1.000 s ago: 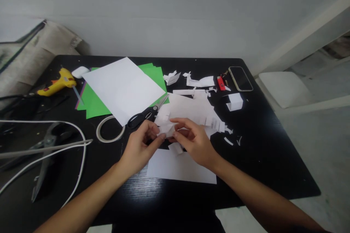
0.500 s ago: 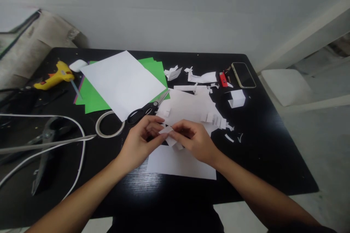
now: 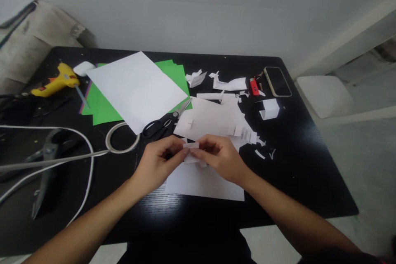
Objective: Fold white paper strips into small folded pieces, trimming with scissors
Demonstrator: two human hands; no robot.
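Note:
Between both hands is a small folded white paper piece (image 3: 191,145), held up over the table. My left hand (image 3: 159,159) pinches its left side with thumb and fingers. My right hand (image 3: 221,156) grips its right side the same way, the thumbs close together on the near face. Beneath the hands lies a white paper sheet (image 3: 204,183). Just beyond them is a larger cut white paper (image 3: 210,115) with small folded pieces on it. Black-handled scissors (image 3: 165,123) lie beyond my left hand, blades pointing away to the right.
On the left are a tape roll (image 3: 108,140), a yellow glue gun (image 3: 58,81), pliers (image 3: 49,156) and a white cable (image 3: 92,161). White paper (image 3: 139,90) tops green sheets (image 3: 105,111). Paper scraps (image 3: 230,83), a red lighter (image 3: 254,86) and a phone (image 3: 277,81) lie at far right.
The paper piece has turned from a tilted position to lie level between my fingers. My hands stay close together; the whole view has shifted slightly.

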